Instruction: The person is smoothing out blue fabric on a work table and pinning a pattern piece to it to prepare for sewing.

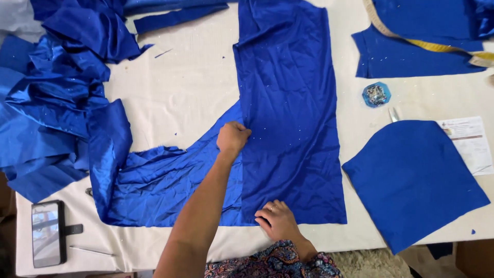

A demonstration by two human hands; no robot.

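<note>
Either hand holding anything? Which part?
Left hand pinches the left edge of the blue fabric panel about midway up. Right hand presses flat on its bottom-left corner, not gripping.

Counts, head view. Two hands are showing: left hand (232, 136) and right hand (278, 220), both resting on one long blue panel (290, 103). Other blue fabric lying on the table (180, 87): one rounded cut piece (411, 180), one rectangular piece (411, 46) at top right, one narrow strip (175, 18), one crumpled shiny heap (56, 92). One measuring tape (427, 44) is lying across. One pin box (376, 94), one phone (47, 232), one paper sheet (471, 144), one thin pencil-like stick (92, 251).
</note>
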